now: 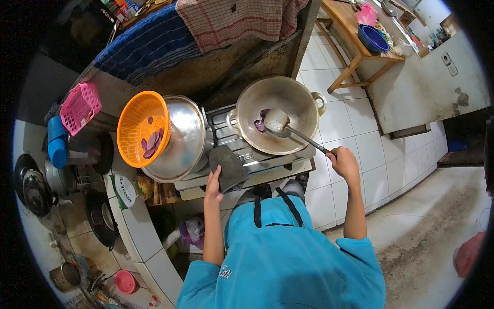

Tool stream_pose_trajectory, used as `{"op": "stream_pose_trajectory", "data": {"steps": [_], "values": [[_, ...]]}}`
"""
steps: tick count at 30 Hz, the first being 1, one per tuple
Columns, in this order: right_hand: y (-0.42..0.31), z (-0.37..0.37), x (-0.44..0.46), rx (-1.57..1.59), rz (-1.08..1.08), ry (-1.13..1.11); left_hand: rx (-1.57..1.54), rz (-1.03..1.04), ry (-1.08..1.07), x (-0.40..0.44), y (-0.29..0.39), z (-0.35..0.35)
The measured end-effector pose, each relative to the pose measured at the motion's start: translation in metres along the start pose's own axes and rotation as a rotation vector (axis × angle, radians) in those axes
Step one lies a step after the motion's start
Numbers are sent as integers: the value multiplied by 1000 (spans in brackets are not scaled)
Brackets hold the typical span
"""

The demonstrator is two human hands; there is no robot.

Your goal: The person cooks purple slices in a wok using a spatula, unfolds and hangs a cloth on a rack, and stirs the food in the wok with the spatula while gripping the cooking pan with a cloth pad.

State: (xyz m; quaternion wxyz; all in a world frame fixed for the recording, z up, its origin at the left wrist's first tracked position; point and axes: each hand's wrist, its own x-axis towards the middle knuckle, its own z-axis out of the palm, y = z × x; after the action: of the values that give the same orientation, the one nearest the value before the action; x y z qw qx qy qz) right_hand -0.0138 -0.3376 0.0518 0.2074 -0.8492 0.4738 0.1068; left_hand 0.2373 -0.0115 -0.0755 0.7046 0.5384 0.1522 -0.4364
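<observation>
My right hand (343, 164) is wrapped round the handle of a metal spatula (277, 120), whose blade dips into a large wok (296, 100) on the stove. Beside the blade, a few purple slices (260, 125) lie in the wok's bottom. My left hand (212, 186) grips a folded dark grey cloth (227, 167) in front of the stove (248, 164). Farther left, an orange plastic basket (135, 123) holds several more purple slices (150, 144). It leans over a big pot with a shiny metal lid (186, 135).
A pink basket (81, 109) and a blue cup (57, 147) are at left, near a tiled counter (156, 242). Cloths (231, 23) hang over the partition behind the stove. A wooden table (346, 23) bearing a blue basin (373, 38) stands at back right.
</observation>
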Motion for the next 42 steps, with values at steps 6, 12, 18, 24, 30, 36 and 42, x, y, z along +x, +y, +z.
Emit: {"op": "stream_pose_trajectory", "data": {"steps": [6, 12, 18, 24, 30, 36, 42], "values": [[-6, 1, -10, 52, -72, -13, 13, -11, 63, -11, 8, 14], [-25, -13, -26, 26, -99, -12, 10, -8, 59, -12, 8, 16], [-14, -12, -23, -3, -50, 103, 9, -18, 99, -17, 13, 21], [-32, 3, -25, -16, -132, 9, 6, 6, 39, -9, 9, 15], [-28, 12, -19, -75, -109, 43, 43, 13, 14, -15, 11, 19], [-6, 4, -11, -118, -8, 110, -4, 28, -12, -8, 6, 14], [-1, 8, -12, -72, -10, 124, -10, 11, 26, -14, 10, 26]]}}
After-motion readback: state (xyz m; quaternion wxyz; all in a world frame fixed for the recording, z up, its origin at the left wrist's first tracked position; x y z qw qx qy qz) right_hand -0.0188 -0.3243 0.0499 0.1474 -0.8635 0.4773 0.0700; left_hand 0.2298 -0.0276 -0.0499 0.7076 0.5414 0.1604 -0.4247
